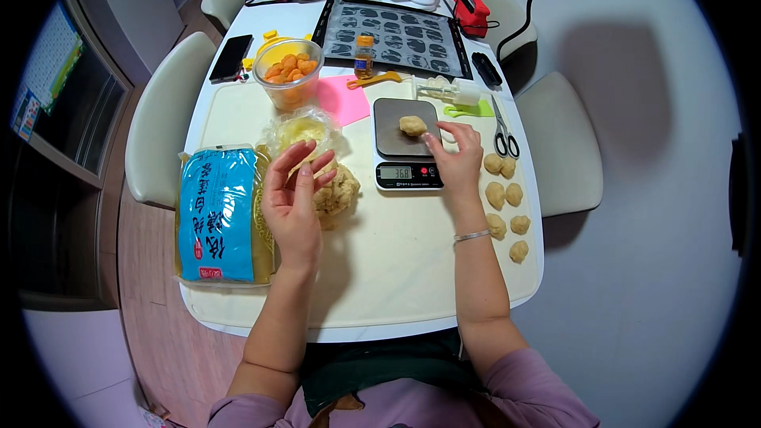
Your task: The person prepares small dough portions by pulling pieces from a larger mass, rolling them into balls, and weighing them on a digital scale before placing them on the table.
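Dough lump (412,125) lies within the scale's (394,140) edges, open mat (388,261) nearer, left hand (295,204) and right hand (460,162) spread.

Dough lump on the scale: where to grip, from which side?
Likely best: a light pinch across the left and right flanks of the dough lump, coming from above right. It's small, rounded and alone on the flat scale, sides free; the right hand is on that side.

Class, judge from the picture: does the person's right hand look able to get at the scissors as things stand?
Probably yes: the right hand looks empty, and the scissors lie close by on its right, with nothing visible covering them or standing between.
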Motion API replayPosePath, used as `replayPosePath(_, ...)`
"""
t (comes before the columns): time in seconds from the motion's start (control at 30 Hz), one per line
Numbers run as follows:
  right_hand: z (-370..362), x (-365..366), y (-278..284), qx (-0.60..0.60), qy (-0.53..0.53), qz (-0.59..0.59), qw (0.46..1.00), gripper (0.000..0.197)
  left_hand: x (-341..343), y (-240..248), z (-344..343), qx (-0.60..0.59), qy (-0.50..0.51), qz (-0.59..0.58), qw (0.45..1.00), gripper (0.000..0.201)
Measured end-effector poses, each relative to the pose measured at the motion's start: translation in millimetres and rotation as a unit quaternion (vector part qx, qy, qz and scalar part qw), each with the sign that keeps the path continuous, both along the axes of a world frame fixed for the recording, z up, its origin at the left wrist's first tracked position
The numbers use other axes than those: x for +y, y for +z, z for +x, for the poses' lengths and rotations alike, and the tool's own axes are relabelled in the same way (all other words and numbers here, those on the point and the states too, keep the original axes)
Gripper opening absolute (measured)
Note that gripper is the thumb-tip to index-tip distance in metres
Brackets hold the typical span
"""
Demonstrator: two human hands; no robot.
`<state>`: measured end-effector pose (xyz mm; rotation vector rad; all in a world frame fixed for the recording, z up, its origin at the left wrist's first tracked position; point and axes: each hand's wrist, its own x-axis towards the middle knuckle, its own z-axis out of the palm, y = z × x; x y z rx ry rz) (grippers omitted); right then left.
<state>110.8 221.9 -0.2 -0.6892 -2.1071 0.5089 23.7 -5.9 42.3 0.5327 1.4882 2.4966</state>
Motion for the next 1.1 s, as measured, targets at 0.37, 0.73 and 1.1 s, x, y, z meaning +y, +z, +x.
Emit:
replayPosePath(0.37,-13.5,-38.7,44.8,-0.029,0.29,0.009,0.957,0.041,12.6,-12.7,14.1,0.077,-0.102,-0.091,0.988,0.036)
replayPosePath(0.73,-2.3,-88.0,63.1,0.06,0.333,-0.142,0.93,0.021,1.7,4.3,7.6,-0.126,-0.268,0.015,0.955,0.041)
replayPosePath(1.1,-7.1,-96.6,50.9,0.063,0.281,-0.038,0.957,0.01,6.5,-4.8,5.4,-0.123,-0.232,-0.012,0.965,0.038)
